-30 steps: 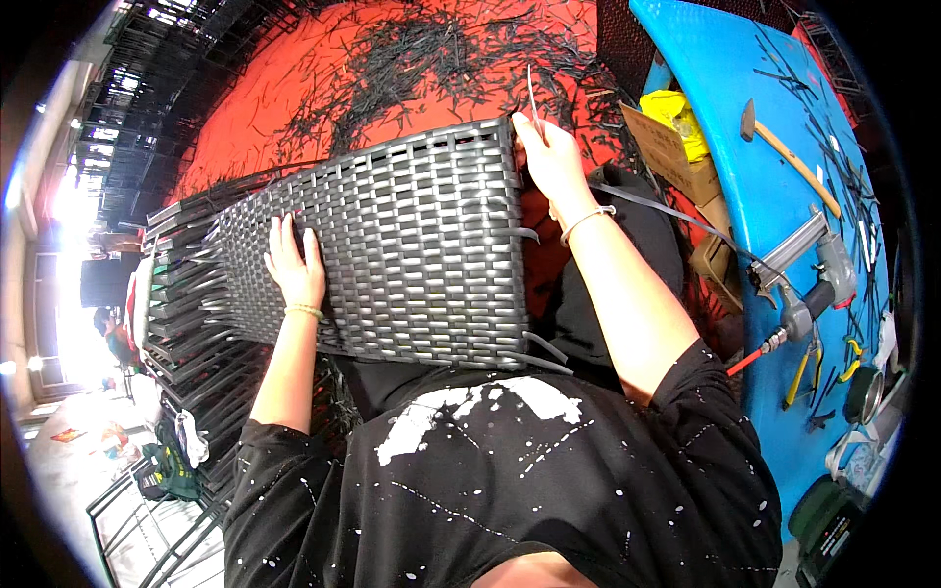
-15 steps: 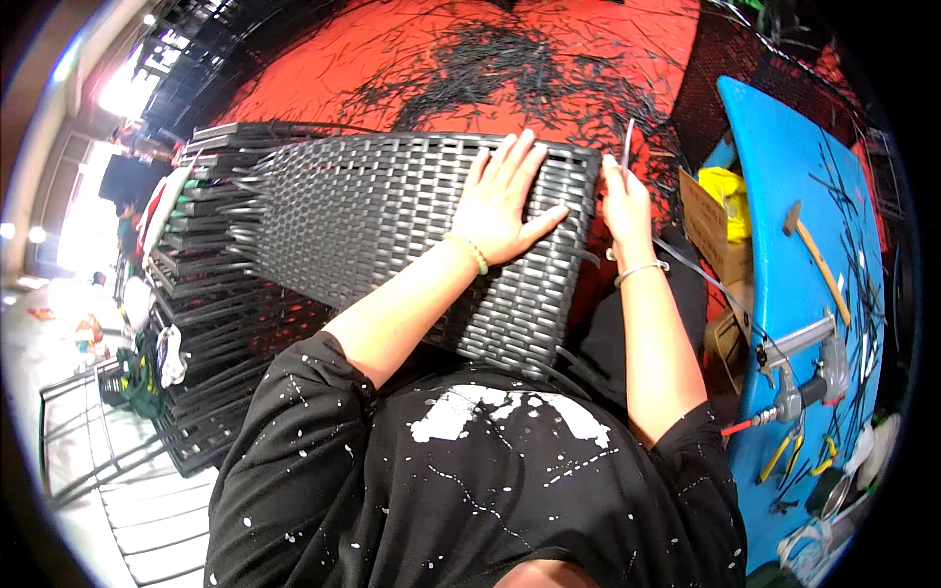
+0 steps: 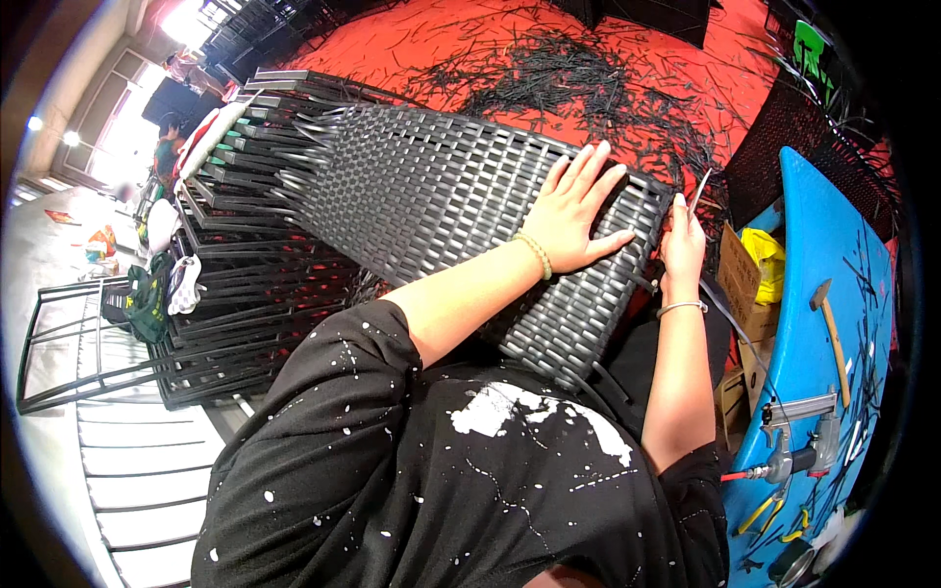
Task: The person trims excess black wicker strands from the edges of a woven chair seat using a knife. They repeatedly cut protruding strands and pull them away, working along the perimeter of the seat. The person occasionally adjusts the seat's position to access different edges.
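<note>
Woven panel (image 3: 421,181) lies under the left grip (image 3: 571,220), beside the right grip (image 3: 683,243).

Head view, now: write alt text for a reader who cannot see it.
A person's left hand lies spread on a black woven wicker panel, while the right hand grips a thin strip beside the panel's corner. Beyond, black strip scraps litter a red floor; at right, a blue tabletop holds a hammer and a pneumatic stapler.
</note>
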